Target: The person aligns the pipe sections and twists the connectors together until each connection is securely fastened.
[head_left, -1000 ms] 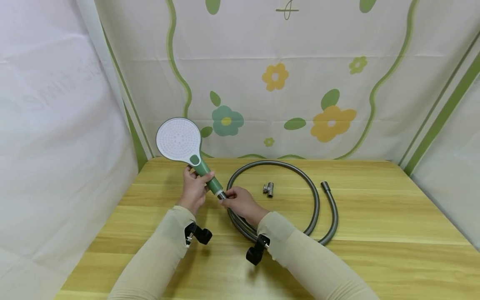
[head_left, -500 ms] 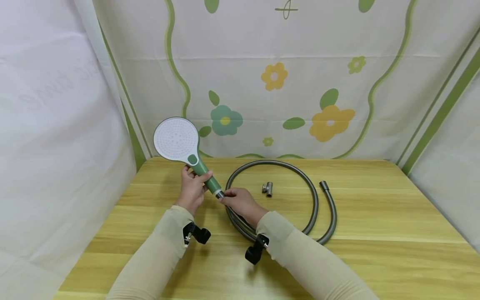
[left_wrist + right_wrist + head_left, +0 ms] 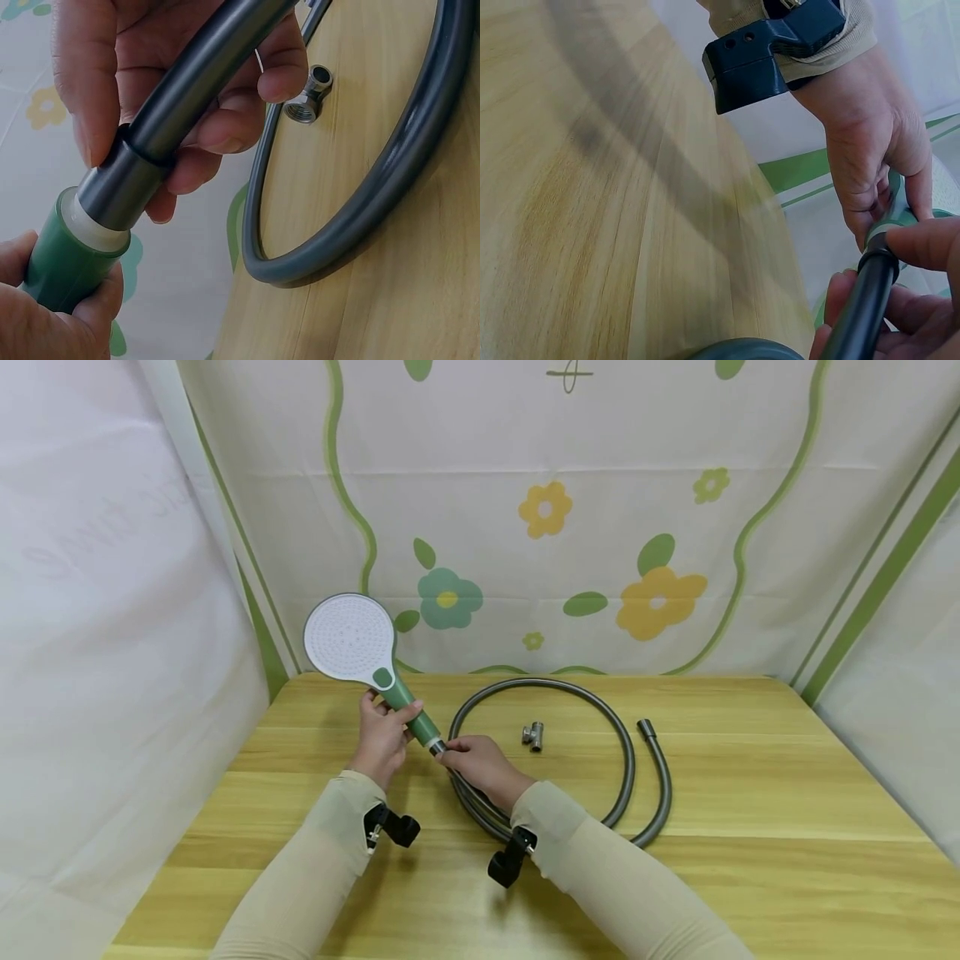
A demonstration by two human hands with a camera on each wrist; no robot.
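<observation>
A shower head [image 3: 349,637] with a white round face and green handle is held tilted above the table, face up. My left hand [image 3: 381,737] grips its handle, thumb along the front. My right hand [image 3: 483,766] pinches the dark collar [image 3: 124,184] of a grey shower hose [image 3: 628,752] at the handle's lower end. In the left wrist view the collar sits over the white threaded end [image 3: 91,225] of the handle, with part of the white still showing. From there the hose loops across the table to a free end with a conical nut [image 3: 646,728].
A small chrome tee fitting [image 3: 533,737] lies inside the hose loop on the wooden table [image 3: 750,777]. White fabric walls with printed flowers [image 3: 657,602] stand behind and at both sides. Black camera mounts [image 3: 510,857] sit on both wrists.
Both hands keep their holds on the shower head and hose collar, with only slight finger movement at the joint. The whole head view has shifted slightly.
</observation>
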